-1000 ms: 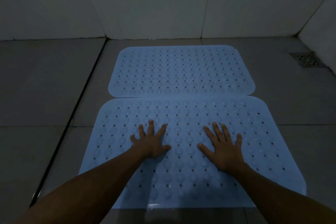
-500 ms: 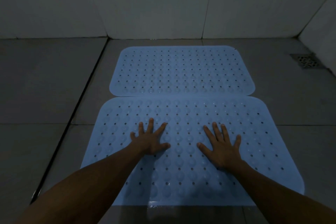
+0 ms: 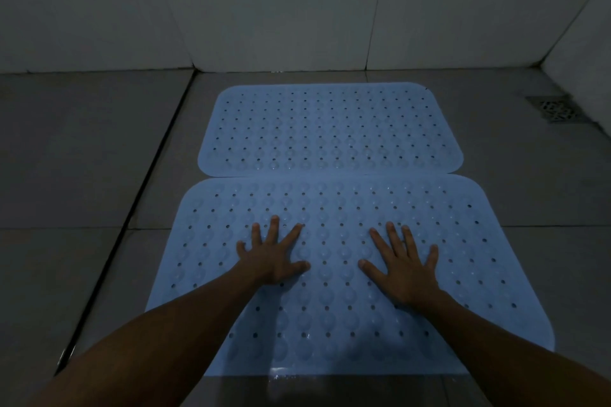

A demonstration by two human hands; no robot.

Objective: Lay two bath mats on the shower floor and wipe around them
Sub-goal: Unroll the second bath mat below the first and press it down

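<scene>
Both hands flat, fingers spread, left hand [image 3: 271, 254] and right hand [image 3: 401, 263] pressing mid near mat [image 3: 330, 314] onto floor [image 3: 82, 175], likely to seat its suction cups; far mat [image 3: 330, 129] lies just ahead, edges touching; wiping not yet begun.

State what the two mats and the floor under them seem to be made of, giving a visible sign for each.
Near mat and far mat: probably soft rubber or PVC, matte light blue, with punched holes and moulded suction bumps. Floor: likely glazed ceramic tile, grey, with grout lines and faint sheen.
</scene>
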